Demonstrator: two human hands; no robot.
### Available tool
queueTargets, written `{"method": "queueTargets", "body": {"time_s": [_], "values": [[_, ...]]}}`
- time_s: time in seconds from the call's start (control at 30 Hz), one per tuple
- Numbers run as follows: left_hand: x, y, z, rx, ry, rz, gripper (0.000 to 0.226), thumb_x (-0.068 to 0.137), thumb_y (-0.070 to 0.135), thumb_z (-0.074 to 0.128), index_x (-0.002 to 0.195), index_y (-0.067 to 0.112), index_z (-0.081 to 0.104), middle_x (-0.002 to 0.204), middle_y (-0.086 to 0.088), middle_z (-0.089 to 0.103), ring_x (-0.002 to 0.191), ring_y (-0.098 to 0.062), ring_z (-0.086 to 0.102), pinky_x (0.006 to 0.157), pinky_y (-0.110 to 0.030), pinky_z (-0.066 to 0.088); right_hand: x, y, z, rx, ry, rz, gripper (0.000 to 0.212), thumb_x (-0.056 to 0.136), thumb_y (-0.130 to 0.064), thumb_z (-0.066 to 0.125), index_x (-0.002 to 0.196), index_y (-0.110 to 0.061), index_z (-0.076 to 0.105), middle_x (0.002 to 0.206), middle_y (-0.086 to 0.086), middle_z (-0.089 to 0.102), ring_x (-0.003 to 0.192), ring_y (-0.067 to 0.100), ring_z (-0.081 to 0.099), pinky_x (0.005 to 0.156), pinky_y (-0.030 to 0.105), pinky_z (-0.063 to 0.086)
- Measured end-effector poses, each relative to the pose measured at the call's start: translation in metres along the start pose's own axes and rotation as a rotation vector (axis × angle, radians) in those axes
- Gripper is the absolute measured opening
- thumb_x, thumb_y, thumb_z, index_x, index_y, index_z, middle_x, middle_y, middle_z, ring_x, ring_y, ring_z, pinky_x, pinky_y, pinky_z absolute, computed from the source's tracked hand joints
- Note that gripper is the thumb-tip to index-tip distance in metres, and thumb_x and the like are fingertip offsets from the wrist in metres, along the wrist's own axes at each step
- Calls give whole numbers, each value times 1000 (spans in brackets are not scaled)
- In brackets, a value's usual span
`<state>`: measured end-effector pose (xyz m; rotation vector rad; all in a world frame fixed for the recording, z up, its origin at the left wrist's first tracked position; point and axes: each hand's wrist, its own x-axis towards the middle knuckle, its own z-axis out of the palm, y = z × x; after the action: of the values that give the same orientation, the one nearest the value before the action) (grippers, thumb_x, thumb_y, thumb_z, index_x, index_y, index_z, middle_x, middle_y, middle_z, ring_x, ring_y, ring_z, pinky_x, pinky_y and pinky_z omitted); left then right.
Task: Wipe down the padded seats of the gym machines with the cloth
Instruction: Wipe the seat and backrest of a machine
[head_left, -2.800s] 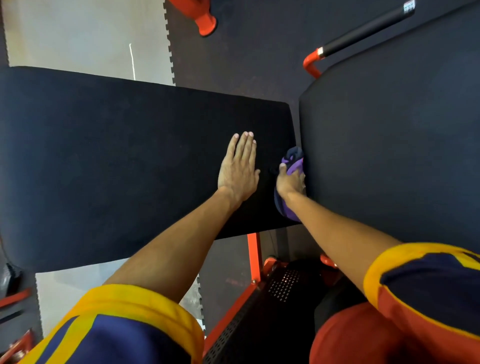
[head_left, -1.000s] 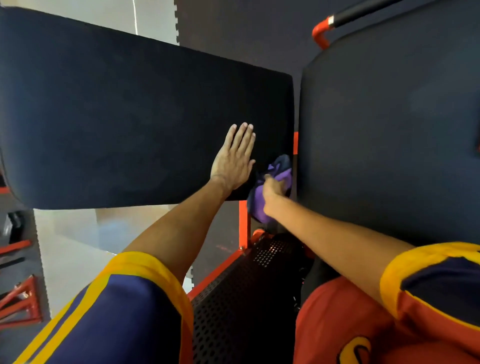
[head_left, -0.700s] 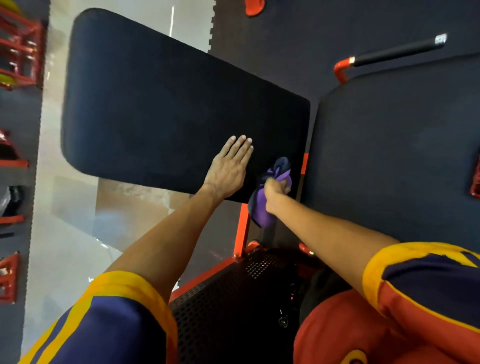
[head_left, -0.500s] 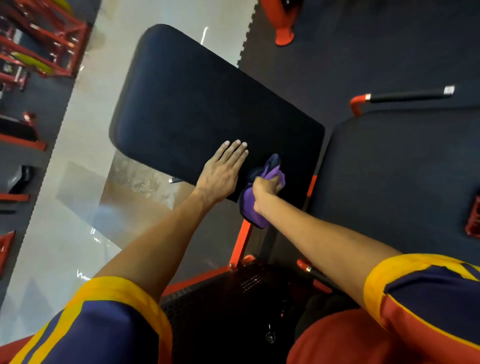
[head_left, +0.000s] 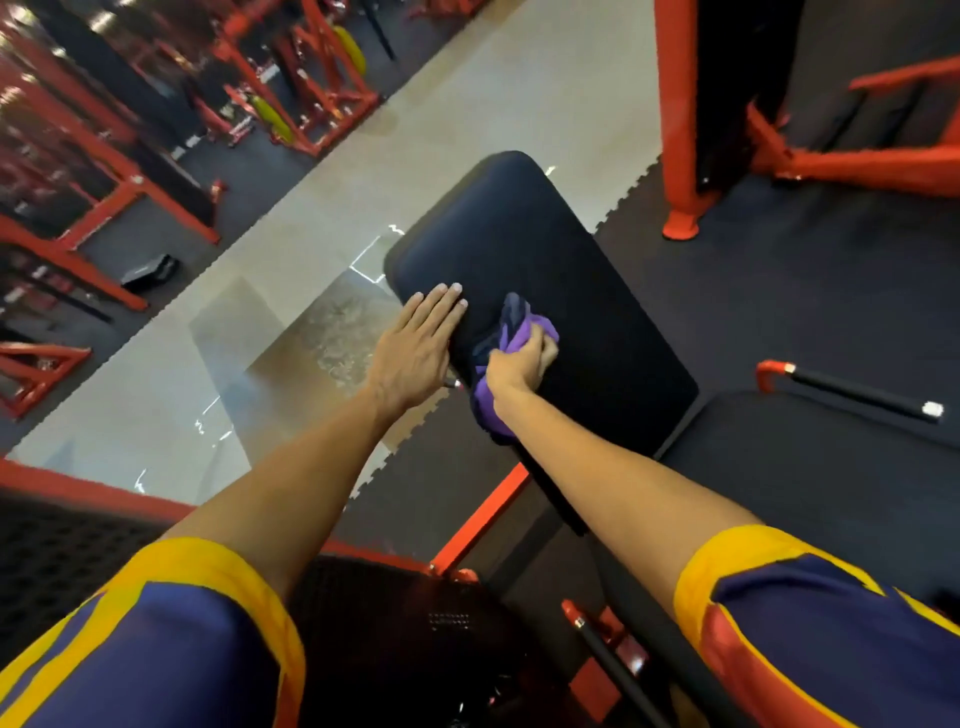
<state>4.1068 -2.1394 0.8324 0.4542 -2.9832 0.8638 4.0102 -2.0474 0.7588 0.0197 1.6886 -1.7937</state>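
— Since a moment ago the right hand has carried the cloth off the pad's end edge and up onto its top face, and the view has swung so more of the gym floor shows. What do you see on the left?

— Red machine frames (head_left: 156, 171) well apart from the work, then pale floor. Next comes the left hand (head_left: 415, 353), spread flat with fingers together, palm down on the near left edge of the long black pad (head_left: 587, 291). It holds nothing; it looks like a brace.

— And beside it?

— Just to its right, the right hand (head_left: 519, 364) is closed in a fist around the purple cloth (head_left: 511, 332), bunched and pressed on the pad, with a tail hanging off the near edge.

— How should the wipe go?

— I'd open the cloth flatter for wider contact, run long overlapping strokes toward the far rounded end, and keep the brace hand clear of the path. The second pad (head_left: 810, 467) further right, by the black-gripped handle (head_left: 852, 389), appears to wait its turn.
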Motion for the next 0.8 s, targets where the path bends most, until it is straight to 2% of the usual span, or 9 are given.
{"method": "queueTargets", "body": {"time_s": [0.07, 0.13, 0.2, 0.27, 0.4, 0.47, 0.57, 0.67, 0.8], "values": [[-8, 5, -14, -116, -18, -126, 53, 108, 30, 34, 156, 8, 36, 165, -11, 27, 155, -25, 19, 127, -39, 7, -15, -13, 6, -114, -123, -131, 59, 90, -1, 68, 138, -30, 50, 151, -3, 27, 129, 29, 51, 100, 31, 46], [-14, 12, -28, -271, 21, -235, 51, 109, 40, 31, 142, 8, 55, 154, -13, 46, 145, -27, 37, 124, -40, 23, -26, -22, 2, -220, -238, -264, 49, 91, -7, 68, 132, -28, 52, 145, -3, 28, 123, 30, 54, 100, 36, 50], [-21, 24, -46, -377, 37, -337, 59, 106, 55, 28, 114, 15, 70, 123, -8, 65, 114, -24, 56, 102, -39, 45, -35, -31, -12, -315, -307, -406, 37, 94, -13, 65, 125, -27, 52, 140, -1, 29, 115, 31, 57, 89, 33, 53], [-21, 38, -57, -556, -16, -501, 63, 101, 68, 28, 92, 17, 64, 99, -2, 62, 89, -21, 57, 82, -38, 47, -43, -43, -30, -369, -340, -500, 35, 94, -16, 65, 124, -25, 48, 137, 2, 27, 107, 30, 58, 74, 26, 49], [-13, 76, -84, -1413, -115, -703, 57, 96, 67, 47, 122, 17, 57, 116, -3, 68, 104, -23, 68, 83, -32, 56, -58, -63, -77, -432, -408, -583, 51, 87, -8, 75, 119, -25, 38, 137, -1, 21, 114, 25, 54, 91, 30, 53], [-8, 97, -100, -1616, -141, -701, 53, 95, 60, 58, 130, 20, 56, 120, -2, 69, 106, -18, 68, 79, -25, 57, -63, -72, -110, -474, -428, -585, 56, 85, -7, 79, 119, -22, 37, 140, 1, 20, 120, 24, 51, 98, 28, 49], [4, 127, -112, -1730, -80, -701, 37, 90, 46, 72, 119, 24, 64, 115, -1, 71, 104, -17, 70, 88, -34, 60, -66, -88, -160, -531, -442, -542, 68, 80, -10, 86, 128, -14, 38, 141, 7, 23, 118, 22, 48, 99, 26, 43], [21, 169, -130, -1784, -94, -703, 26, 90, 22, 70, 113, 13, 67, 110, -15, 72, 96, -27, 69, 89, -48, 59, -64, -100, -216, -581, -428, -502, 79, 75, -15, 90, 136, -14, 39, 142, 8, 25, 117, 17, 41, 94, 22, 38], [45, 218, -165, -1763, -98, -607, 37, 82, 19, 67, 113, -2, 64, 95, -15, 64, 85, -26, 59, 74, -40, 48, -57, -114, -287, -569, -361, -509, 92, 72, -22, 93, 143, -17, 36, 146, 10, 29, 127, 19, 40, 97, 27, 41]]}}
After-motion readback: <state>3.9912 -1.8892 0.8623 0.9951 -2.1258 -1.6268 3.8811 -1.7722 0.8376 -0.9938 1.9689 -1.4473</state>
